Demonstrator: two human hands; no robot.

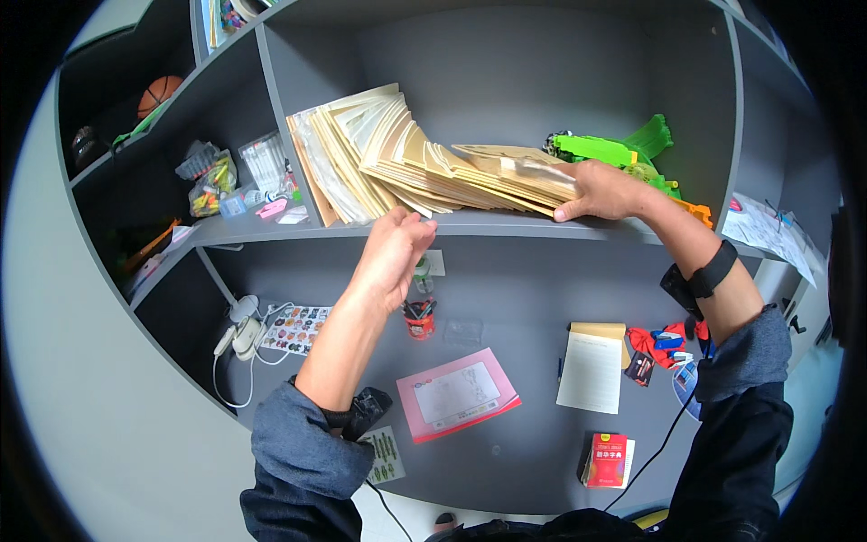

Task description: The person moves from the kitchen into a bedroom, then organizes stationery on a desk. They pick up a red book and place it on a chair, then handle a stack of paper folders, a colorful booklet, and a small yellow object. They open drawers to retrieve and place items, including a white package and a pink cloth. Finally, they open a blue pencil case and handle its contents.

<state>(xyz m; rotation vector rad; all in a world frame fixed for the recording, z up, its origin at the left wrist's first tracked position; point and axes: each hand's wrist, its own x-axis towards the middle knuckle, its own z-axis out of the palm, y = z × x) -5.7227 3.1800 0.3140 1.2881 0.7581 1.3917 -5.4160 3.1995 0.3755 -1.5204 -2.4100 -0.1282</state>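
Note:
A long row of cream and tan paper envelopes or folders [413,162] leans over on the grey shelf, upright at the left and slumped nearly flat toward the right. My right hand [599,193] holds the right end of the row, thumb at the front edge and fingers over the top. My left hand [401,251] is at the shelf's front edge, by the lower edges of the left part; its fingers are curled, and whether they grip anything cannot be told. Some clear plastic sleeves [332,162] stand among the envelopes. A bright green plastic toy [609,150] lies behind my right hand.
Below the shelf, a desk [528,433] bears a pink folder [457,396], a lined notepad [590,369], a red book [608,461], a red pen cup [420,322] and a white power adapter [247,339]. Bagged small items [217,183] fill the left compartment; papers [769,227] overhang at right.

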